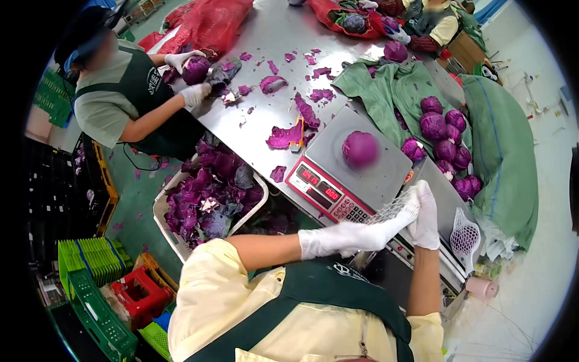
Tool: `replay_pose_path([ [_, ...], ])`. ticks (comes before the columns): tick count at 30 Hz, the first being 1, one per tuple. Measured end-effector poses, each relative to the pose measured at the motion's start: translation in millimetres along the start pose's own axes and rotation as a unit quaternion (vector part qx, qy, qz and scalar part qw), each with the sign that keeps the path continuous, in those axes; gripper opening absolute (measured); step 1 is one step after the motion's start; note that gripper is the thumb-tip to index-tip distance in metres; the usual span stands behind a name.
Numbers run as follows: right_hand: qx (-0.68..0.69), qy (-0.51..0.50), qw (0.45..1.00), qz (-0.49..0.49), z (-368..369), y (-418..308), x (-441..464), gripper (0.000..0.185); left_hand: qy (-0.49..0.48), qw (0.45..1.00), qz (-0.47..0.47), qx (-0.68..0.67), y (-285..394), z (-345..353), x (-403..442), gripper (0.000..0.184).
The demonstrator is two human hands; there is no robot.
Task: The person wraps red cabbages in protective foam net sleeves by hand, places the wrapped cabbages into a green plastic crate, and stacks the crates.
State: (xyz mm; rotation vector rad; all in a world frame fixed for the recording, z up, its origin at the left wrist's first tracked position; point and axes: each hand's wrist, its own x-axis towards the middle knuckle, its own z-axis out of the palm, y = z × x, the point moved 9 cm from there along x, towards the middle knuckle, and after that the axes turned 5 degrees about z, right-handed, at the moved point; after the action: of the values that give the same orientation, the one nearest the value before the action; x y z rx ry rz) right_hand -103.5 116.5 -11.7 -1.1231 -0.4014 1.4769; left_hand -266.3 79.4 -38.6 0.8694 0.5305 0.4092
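Observation:
Both my hands wear white gloves and hold a white foam net sleeve point(391, 211) between them, just in front of a scale. My left hand point(368, 235) reaches in from the left, its fingers partly covered by the mesh. Upright on the other side, my right hand point(426, 218) pinches the sleeve's edge. A purple cabbage point(360, 149), slightly blurred, sits on the steel pan of the digital scale point(386, 163). Red digits glow on its panel. Another foam net sleeve point(465, 235) lies to the right of my right hand.
Several purple cabbages point(445, 130) lie on green cloth to the right, beside a green sack point(503, 157). Leaf scraps and an orange-handled tool point(297, 136) lie on the metal table point(265, 36). A leaf-filled white crate point(161, 211) stands lower left. A co-worker point(136, 90) handles a cabbage.

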Motion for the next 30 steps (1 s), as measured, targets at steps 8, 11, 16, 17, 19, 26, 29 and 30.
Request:
replay_pose_path([
  [8, -0.624, 0.041, 0.77, -0.128, 39, -28, 103, 0.032, 0.463, 0.766, 0.217, 0.389, 108, -183, 26, 0.034],
  [11, -0.715, 0.096, 0.639, -0.267, 17, -5, 177, 0.044, 0.456, 0.752, 0.115, 0.462, 94, -216, 64, 0.045],
  [16, -0.255, 0.168, 0.95, -0.064, -14, 57, 150, 0.047, 0.325, 0.781, 0.144, 0.514, 80, -166, 76, 0.053],
  [17, -0.194, 0.17, 0.965, -0.049, 0, 53, 127, 0.042, 0.3, 0.832, 0.207, 0.418, 64, -171, 84, 0.051],
  [19, -0.128, 0.177, 0.975, -0.029, 8, 45, 83, 0.037, 0.194, 0.98, 0.047, -0.029, 39, -118, 64, 0.053],
  [26, -0.125, -0.169, 0.974, 0.088, 41, 21, -45, 0.018, 0.033, 0.904, 0.045, -0.423, 5, -63, 24, 0.077],
  [29, -0.073, -0.174, 0.979, 0.072, 28, 12, -75, 0.026, 0.029, 0.897, 0.03, -0.44, 3, -13, 12, 0.067],
  [30, -0.026, -0.157, 0.981, 0.115, 7, 20, -70, 0.025, 0.01, 0.887, 0.019, -0.461, -7, 0, 12, 0.064],
])
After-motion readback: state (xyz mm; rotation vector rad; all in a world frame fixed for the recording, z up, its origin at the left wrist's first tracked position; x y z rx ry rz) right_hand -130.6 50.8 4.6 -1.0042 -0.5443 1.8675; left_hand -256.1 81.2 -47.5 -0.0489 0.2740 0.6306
